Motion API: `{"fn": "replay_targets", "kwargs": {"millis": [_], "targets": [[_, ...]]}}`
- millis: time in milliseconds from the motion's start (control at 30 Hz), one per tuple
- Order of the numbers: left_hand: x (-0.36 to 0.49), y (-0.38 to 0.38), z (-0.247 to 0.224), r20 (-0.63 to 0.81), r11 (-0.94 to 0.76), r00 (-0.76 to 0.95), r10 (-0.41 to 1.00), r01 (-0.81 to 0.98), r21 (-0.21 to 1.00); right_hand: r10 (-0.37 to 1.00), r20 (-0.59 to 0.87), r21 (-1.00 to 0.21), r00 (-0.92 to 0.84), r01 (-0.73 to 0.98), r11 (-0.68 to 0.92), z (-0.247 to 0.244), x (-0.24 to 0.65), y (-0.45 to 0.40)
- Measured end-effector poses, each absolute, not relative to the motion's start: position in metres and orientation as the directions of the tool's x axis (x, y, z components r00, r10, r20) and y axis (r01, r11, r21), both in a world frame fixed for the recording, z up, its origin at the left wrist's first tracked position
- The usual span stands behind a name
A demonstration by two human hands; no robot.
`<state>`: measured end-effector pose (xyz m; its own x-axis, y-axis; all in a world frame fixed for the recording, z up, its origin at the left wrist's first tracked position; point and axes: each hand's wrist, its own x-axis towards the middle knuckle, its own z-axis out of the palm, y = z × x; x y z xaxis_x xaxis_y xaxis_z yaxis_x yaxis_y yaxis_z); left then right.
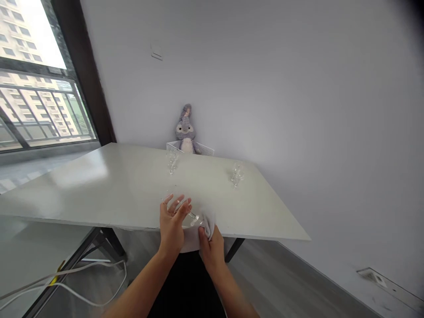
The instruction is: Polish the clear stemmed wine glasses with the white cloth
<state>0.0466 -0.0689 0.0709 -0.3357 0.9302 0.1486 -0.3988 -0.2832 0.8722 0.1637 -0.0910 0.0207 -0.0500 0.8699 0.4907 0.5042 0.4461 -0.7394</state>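
Note:
Near the front edge of the white table (139, 194), my left hand (174, 221) has its fingers curved round the bowl of a clear wine glass (192, 216). The glass lies tilted, with its stem and foot toward the right. My right hand (211, 245) grips a pale grey cloth (209, 221), which is bunched up against the foot of the glass. Part of the cloth hangs below the tabletop between my hands. The bowl is transparent and partly hidden by my left fingers.
Clear stemmed glasses (172, 161) stand at the back middle of the table, and more glasses (237, 174) stand at the back right. A grey plush toy (186, 132) sits by a white mesh basket (206, 150) against the wall. White cables (89, 304) hang at lower left.

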Motion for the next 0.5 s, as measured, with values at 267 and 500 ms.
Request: {"fn": "replay_targets", "kwargs": {"millis": [267, 500], "targets": [[0.068, -0.082, 0.077, 0.343, -0.463, -0.398, 0.851, -0.261, 0.847, 0.955, 0.269, -0.962, 0.125, -0.01, 0.272, 0.034, 0.134, -0.089], [0.042, -0.067, 0.102, 0.441, -0.568, -0.437, 0.784, -0.217, 0.794, 0.896, 0.396, -0.867, -0.199, 0.24, 0.436, 0.038, 0.132, -0.067]]}}
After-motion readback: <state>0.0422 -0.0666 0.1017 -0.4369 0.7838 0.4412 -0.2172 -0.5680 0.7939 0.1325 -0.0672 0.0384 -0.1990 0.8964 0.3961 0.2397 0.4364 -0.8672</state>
